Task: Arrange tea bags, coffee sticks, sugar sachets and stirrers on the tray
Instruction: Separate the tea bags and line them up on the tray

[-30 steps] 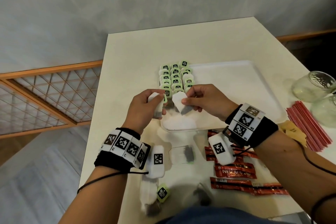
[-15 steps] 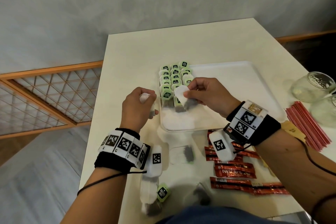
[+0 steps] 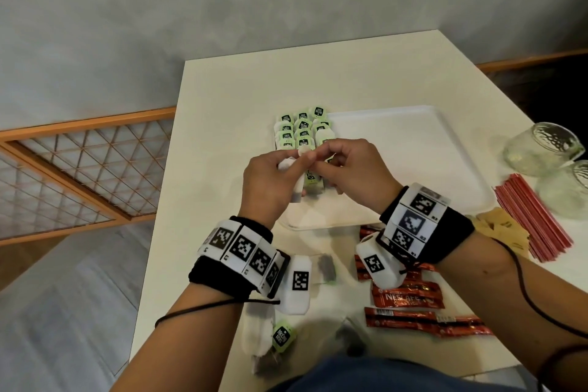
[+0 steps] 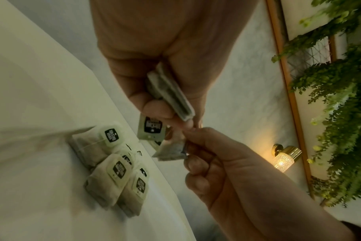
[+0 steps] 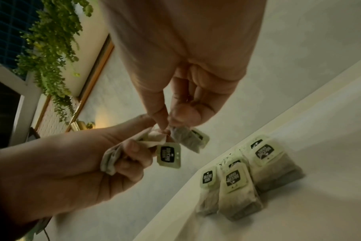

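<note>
A: Status pls. What's each hand doing?

B: Both are over the near-left corner of the tray. Left hand has its fingers curled round a small bundle of tea bags; one green tag dangles free under it. Right hand pinches a single tea bag btwn thumb and forefinger, right at the left fingertips. The two hands are touching.

A: And the rest of the tea bags?

B: Rows of tea bags lie along the tray's left edge, tags up, overlapping like shingles. A few loose tea bags lie on the table near the person's body. Coffee sticks are on the table by the right wrist, stirrers further right, beside two glass jars. None of those are on the tray yet.

A: Procedure for this step?

B: My read: separate one bag w/o dragging a neighbour's string. Hold the bundle firm w/ the left, pull the single bag straight out, check that the dangling tag isn't snagged. Then lay it at the near end of a row, tag up, same overlap as the others. Light touch; the paper looks soft, prob. creases easily.
</note>
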Tool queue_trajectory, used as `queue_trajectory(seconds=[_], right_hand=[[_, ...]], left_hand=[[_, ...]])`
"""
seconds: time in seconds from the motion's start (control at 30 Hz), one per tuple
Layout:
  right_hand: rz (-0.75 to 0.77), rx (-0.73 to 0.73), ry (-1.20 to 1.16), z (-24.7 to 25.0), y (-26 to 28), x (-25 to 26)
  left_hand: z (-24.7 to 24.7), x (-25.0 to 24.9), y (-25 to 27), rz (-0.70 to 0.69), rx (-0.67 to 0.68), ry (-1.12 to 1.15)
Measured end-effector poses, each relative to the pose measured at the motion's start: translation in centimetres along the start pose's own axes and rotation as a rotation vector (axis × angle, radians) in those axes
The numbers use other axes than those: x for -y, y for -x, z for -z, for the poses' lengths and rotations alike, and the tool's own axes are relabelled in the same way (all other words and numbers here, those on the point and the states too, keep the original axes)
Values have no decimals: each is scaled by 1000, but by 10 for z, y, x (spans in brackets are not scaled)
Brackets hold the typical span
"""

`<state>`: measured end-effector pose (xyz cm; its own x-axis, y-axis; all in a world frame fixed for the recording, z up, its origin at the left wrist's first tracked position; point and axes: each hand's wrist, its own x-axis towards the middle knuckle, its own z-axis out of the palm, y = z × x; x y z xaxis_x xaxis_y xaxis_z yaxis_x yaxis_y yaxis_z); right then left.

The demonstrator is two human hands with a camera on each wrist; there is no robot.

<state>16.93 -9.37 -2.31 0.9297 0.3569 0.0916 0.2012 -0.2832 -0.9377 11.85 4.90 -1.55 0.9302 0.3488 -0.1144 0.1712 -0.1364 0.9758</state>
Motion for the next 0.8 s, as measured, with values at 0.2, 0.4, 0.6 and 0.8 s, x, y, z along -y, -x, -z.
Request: queue_trajectory(seconds=[0.2, 0.4, 0.6, 0.8], right_hand=[[-54, 66, -88, 14, -5, 1], [-79, 297, -66, 25, -7, -1], [-105, 414, -62, 22, -8, -1], [-158, 391, -139, 21, -9, 3]], left_hand=[[17, -3, -10, -13, 55, -186], [28, -12, -10, -72, 170, -285], [32, -16, -11, -69, 184, -308], [37, -10, -11, -31, 178, -274]])
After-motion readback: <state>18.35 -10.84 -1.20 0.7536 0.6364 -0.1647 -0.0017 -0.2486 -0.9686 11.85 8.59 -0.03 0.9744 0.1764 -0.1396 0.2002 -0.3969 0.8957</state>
